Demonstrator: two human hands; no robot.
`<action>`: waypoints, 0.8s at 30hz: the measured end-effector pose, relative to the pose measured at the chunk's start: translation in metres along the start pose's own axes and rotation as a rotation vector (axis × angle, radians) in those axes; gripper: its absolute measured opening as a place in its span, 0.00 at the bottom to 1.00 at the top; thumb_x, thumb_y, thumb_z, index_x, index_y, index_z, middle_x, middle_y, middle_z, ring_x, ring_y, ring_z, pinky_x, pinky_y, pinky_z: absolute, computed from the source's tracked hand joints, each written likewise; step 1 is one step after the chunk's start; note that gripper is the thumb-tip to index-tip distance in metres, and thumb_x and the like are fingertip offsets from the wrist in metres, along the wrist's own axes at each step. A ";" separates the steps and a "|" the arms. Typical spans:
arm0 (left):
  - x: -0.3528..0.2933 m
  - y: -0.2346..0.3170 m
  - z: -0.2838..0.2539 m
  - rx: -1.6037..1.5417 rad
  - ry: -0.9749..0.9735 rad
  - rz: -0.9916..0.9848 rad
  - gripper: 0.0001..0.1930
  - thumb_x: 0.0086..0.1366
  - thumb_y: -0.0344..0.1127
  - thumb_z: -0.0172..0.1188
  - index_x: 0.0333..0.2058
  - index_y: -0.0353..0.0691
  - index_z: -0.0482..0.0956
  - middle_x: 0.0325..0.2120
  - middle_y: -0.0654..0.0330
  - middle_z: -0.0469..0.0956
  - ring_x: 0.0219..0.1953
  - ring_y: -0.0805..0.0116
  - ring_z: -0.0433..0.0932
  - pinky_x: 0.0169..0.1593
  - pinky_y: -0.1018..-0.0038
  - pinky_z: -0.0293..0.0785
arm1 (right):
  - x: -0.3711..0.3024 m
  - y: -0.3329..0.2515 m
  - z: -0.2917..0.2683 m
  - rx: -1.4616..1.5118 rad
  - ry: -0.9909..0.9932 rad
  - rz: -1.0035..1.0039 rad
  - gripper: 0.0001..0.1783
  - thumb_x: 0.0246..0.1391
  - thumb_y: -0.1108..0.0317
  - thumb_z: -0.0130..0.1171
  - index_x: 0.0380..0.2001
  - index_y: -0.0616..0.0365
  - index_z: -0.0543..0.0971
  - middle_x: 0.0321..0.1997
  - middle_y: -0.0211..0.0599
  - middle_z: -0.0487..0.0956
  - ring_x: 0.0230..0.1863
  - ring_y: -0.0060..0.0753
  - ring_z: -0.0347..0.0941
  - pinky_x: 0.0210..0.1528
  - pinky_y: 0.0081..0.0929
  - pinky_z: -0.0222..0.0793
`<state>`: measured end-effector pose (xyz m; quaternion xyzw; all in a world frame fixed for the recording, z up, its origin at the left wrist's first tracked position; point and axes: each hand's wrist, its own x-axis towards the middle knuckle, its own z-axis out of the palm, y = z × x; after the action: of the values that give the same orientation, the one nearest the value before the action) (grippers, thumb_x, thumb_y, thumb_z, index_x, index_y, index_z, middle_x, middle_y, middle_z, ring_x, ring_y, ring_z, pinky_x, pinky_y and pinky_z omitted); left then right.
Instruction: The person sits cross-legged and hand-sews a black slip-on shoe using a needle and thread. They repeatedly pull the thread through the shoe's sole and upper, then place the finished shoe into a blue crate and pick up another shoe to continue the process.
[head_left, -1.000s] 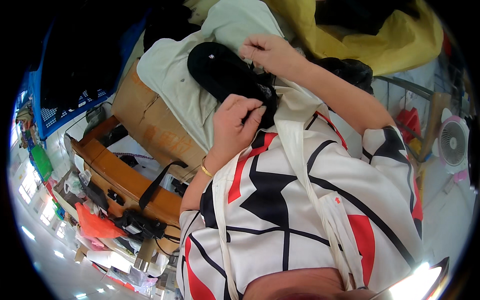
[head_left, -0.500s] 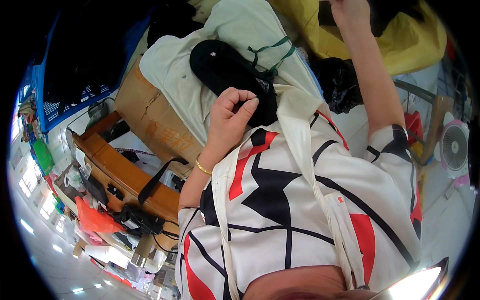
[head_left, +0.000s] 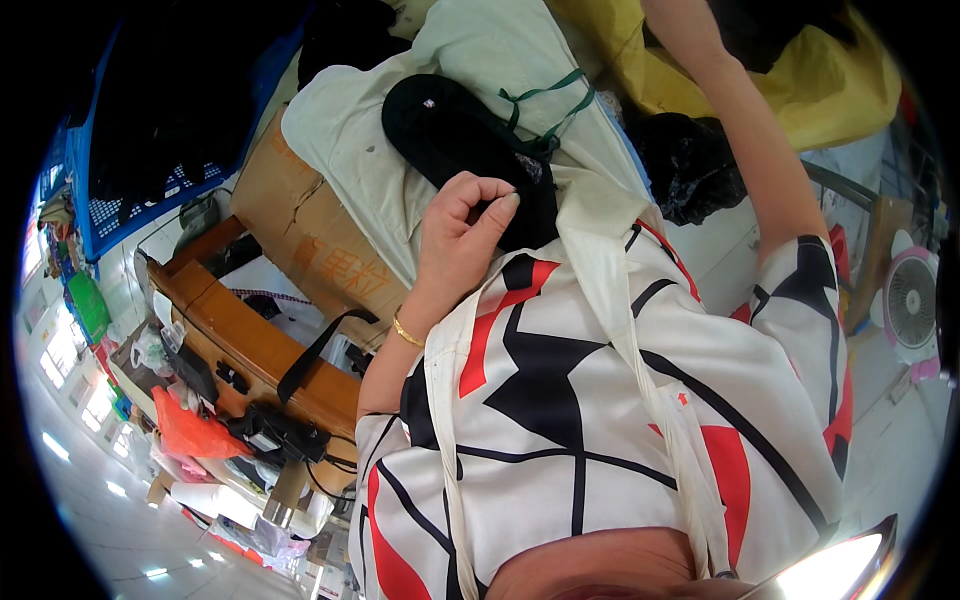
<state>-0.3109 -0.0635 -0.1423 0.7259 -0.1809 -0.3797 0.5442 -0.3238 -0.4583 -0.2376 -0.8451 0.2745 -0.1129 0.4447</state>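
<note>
A black cloth shoe [head_left: 425, 125] lies on my lap over the off-white apron [head_left: 340, 125]. A small pale mark sits on its rounded toe, and a bit of patterned lining shows at its opening. My left hand [head_left: 465, 220] is closed at the near end, thumb and forefinger pinching the shoe's black edge. Away to the upper right, my right hand [head_left: 690, 35] reaches over the yellow bag [head_left: 625, 70]. Its fingers fall outside the picture, so what they do is hidden. Green ties [head_left: 545, 95] trail across the apron beside the shoe.
A blue plastic crate [head_left: 130, 215] with black items stands at the upper left. A cardboard piece [head_left: 290, 190] lies beside my lap, next to a wooden bench-like frame [head_left: 260, 325]. A black plastic bag [head_left: 685, 170] and a small fan [head_left: 910, 300] are on the right.
My right hand has moved farther up and slightly left, partly leaving the picture, and its elbow has swung to the right. My left hand keeps its pinch on the shoe.
</note>
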 end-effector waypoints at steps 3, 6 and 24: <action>0.001 -0.006 -0.003 0.006 -0.026 0.013 0.05 0.65 0.28 0.63 0.37 0.32 0.80 0.32 0.68 0.72 0.34 0.79 0.69 0.40 0.82 0.65 | -0.004 -0.009 0.017 -0.271 0.069 -0.213 0.06 0.64 0.66 0.56 0.40 0.55 0.78 0.28 0.25 0.77 0.25 0.20 0.70 0.32 0.21 0.68; -0.001 -0.006 -0.010 -0.045 -0.080 0.015 0.06 0.65 0.28 0.63 0.39 0.33 0.80 0.34 0.68 0.72 0.36 0.79 0.69 0.42 0.82 0.66 | -0.017 -0.040 0.033 -0.135 0.029 -0.408 0.07 0.63 0.66 0.57 0.41 0.55 0.79 0.28 0.25 0.77 0.24 0.18 0.69 0.29 0.19 0.67; 0.000 -0.005 -0.010 -0.107 -0.110 0.063 0.07 0.61 0.25 0.67 0.39 0.34 0.81 0.35 0.67 0.72 0.35 0.79 0.69 0.39 0.83 0.65 | -0.078 -0.137 0.052 0.254 -1.354 -0.274 0.09 0.58 0.68 0.59 0.39 0.56 0.84 0.24 0.21 0.77 0.25 0.15 0.66 0.28 0.19 0.64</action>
<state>-0.3045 -0.0550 -0.1461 0.6676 -0.2127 -0.4110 0.5832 -0.3162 -0.3162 -0.1524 -0.6980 -0.1869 0.3523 0.5947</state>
